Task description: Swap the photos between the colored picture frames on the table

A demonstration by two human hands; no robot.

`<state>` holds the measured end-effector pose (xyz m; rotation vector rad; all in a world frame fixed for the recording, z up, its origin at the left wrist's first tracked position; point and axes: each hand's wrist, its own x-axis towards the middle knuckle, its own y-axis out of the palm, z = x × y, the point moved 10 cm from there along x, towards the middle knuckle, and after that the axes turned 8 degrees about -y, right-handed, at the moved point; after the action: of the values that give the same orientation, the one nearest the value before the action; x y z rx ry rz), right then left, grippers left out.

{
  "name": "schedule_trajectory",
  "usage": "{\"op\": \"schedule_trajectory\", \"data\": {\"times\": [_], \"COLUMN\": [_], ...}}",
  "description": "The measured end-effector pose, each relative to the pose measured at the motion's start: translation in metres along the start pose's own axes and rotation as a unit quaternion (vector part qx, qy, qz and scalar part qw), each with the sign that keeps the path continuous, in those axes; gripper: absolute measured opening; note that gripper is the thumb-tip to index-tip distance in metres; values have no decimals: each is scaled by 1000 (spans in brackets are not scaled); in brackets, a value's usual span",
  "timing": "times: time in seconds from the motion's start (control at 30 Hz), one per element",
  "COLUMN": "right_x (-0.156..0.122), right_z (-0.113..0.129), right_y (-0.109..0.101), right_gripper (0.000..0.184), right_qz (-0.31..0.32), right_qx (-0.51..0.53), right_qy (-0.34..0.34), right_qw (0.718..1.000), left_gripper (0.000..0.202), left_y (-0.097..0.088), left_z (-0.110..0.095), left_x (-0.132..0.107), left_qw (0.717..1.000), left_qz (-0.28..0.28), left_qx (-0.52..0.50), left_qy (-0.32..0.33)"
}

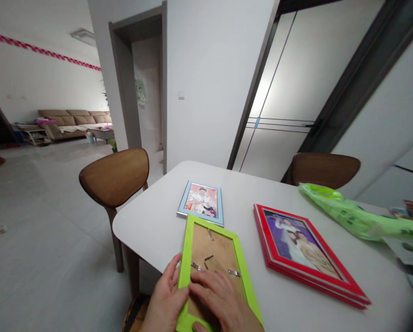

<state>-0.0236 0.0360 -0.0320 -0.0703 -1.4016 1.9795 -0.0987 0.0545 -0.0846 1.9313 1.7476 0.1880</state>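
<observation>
A lime-green picture frame (pixel 242 258) lies face down at the near side of the white table, its brown backing board (pixel 220 249) facing up. Metal turn clips sit along the board's edges, and a small dark stand hook is near its middle. My left hand (pixel 166 295) is closed around the frame's left edge, with the thumb on the green border. Across the lower part of the backing, my right hand (pixel 223 295) has its fingers bent together, tips pressing near the left border. Its palm hides the lower board and whatever clip may be there.
Just beyond is a light-blue picture frame (pixel 221 198), photo up. Stacked red picture frames (pixel 268 249) lie to the right. A green plastic bag (pixel 358 219) is at the table's right side. Wooden chairs (pixel 118 175) stand at the left and the far right (pixel 324 168).
</observation>
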Motion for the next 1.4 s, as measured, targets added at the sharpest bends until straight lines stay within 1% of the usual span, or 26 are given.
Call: {"op": "schedule_trajectory", "data": {"times": [0.07,0.17,0.23,0.27,0.3,0.37,0.43,0.47,0.53,0.6,0.7,0.8,0.87,0.97,1.03,1.13,1.23,1.33,1.4], "right_x": [-3,-11,-15,-16,-17,-16,-15,-14,-12,-10,-12,-25,-36,-45,-45,-42,-39,-28,-12], "right_z": [-9,-34,-48,-52,-54,-55,-55,-55,-54,-53,-58,-79,-97,-117,-122,-125,-123,-110,-92], "right_y": [6,5,3,3,3,4,5,6,9,9,0,-24,-35,-38,-39,-39,-42,-45,-39], "right_gripper": [43,44,44,44,44,43,44,44,44,44,42,40,38,32,28,26,26,25,26], "right_qz": [14,-8,-14,-11,-5,5,11,13,13,9,-2,-31,-31,-18,-32,-56,-63,-69,-68], "right_qx": [-9,-35,-41,-41,-40,-41,-43,-43,-40,-35,-12,-32,-67,-102,-124,-143,-151,-170,-154], "right_qy": [27,109,156,168,173,174,175,176,173,168,169,212,252,279,278,271,263,245,209], "right_qw": [1000,993,987,985,984,984,983,983,984,985,986,976,965,955,952,950,951,952,963], "left_gripper": [62,62,61,60,59,57,56,56,57,58,59,61,61,59,57,56,56,56,56], "left_y": [-11,-19,-20,-20,-20,-21,-19,-17,-11,-8,-8,-8,-6,-2,0,3,3,4,4], "left_z": [10,15,14,11,8,1,-4,-5,-5,-5,-8,-15,-20,-24,-24,-24,-22,-20,-19], "left_x": [3,6,5,4,2,-2,-4,-4,-4,-1,5,12,18,27,31,34,34,34,35], "left_qw": [1000,995,985,975,960,917,872,852,818,790,764,756,760,774,774,760,752,752,754], "left_qz": [-14,-17,-16,-21,-33,-65,-84,-84,-74,-65,-66,-63,-57,-48,-50,-56,-58,-58,-62], "left_qx": [27,89,163,214,271,384,471,504,555,593,628,639,633,613,610,624,635,635,632], "left_qy": [10,34,50,59,69,89,104,113,131,141,133,130,138,150,160,173,170,167,169]}}
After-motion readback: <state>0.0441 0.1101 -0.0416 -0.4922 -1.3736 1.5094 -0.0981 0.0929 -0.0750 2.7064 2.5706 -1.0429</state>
